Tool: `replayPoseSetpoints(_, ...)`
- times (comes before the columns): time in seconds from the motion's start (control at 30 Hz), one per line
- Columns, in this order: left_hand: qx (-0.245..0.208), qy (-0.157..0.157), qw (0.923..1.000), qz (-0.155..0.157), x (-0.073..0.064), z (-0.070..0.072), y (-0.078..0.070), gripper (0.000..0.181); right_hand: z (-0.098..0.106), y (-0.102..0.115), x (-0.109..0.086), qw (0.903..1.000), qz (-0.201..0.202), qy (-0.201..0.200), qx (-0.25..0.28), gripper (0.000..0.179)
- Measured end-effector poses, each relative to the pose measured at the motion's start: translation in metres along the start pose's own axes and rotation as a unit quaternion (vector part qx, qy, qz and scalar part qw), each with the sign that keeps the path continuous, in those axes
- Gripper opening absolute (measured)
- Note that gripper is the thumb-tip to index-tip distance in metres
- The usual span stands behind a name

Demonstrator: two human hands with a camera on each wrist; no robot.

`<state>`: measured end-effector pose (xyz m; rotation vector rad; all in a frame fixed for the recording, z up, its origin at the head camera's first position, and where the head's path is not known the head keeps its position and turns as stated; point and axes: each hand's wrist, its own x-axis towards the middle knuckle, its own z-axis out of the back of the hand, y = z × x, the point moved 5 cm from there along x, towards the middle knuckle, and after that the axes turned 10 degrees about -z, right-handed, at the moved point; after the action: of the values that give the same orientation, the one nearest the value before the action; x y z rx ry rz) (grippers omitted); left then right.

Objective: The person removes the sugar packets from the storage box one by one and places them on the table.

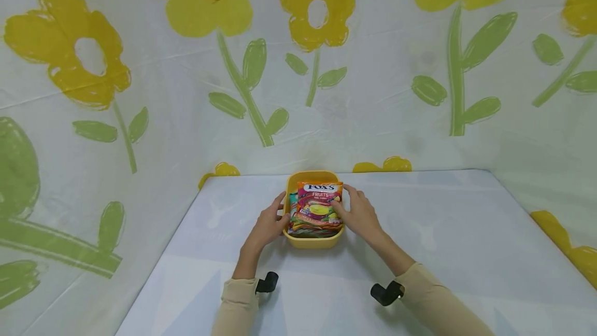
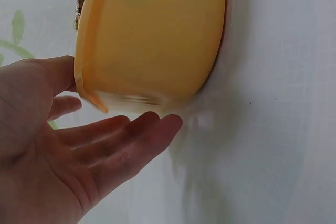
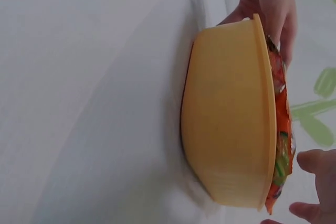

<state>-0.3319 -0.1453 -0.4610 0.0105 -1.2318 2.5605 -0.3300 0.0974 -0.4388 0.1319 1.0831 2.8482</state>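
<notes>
A yellow plastic basket stands on the table near its back edge. Packed into it are candy bags, with a red and purple Fox's Fruits bag on top that reaches above the rim. My left hand is at the basket's left side; in the left wrist view its thumb lies by the rim and the other fingers extend loosely along the outer wall. On the right side, my right hand spreads its fingers around the rim, thumb over the bag's edge. In the right wrist view its fingertips hover close beside the bags.
A pale cloth-covered table spreads around the basket. Behind it rises a white cloth backdrop printed with yellow flowers and green leaves. Each wrist carries a small black camera, one on the left and one on the right.
</notes>
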Motion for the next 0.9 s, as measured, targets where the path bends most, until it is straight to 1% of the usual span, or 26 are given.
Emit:
replayPoseSetpoints(0.1, -0.011, -0.001, 0.9999, -0.005, 0.0, 0.001, -0.001, 0.066, -0.002, 0.005, 0.0, 1.0, 0.005, 0.0, 0.007, 0.071)
replayPoseSetpoints(0.27, -0.017, -0.004, 0.9998, -0.008, 0.002, -0.001, 0.002, 0.065, -0.007, 0.013, 0.0, 0.9999, 0.003, 0.007, 0.008, 0.072)
replayPoseSetpoints(0.5, -0.009, -0.004, 0.9999, 0.006, 0.002, -0.002, 0.003, 0.064, -0.012, 0.02, -0.001, 1.0, -0.004, 0.0, -0.004, 0.072)
replayPoseSetpoints(0.63, -0.008, -0.002, 0.9999, 0.008, 0.002, -0.003, 0.003, 0.063, -0.014, 0.022, -0.001, 0.9999, -0.01, 0.003, -0.008, 0.074)
replayPoseSetpoints(0.77, -0.004, -0.001, 1.0, 0.003, 0.001, -0.003, 0.002, 0.061, -0.016, 0.026, -0.002, 0.9999, -0.009, 0.001, -0.009, 0.075)
replayPoseSetpoints(0.9, -0.001, 0.001, 0.9999, -0.01, 0.001, -0.002, 0.0, 0.06, -0.015, 0.032, -0.004, 0.9998, 0.001, -0.019, 0.001, 0.071)
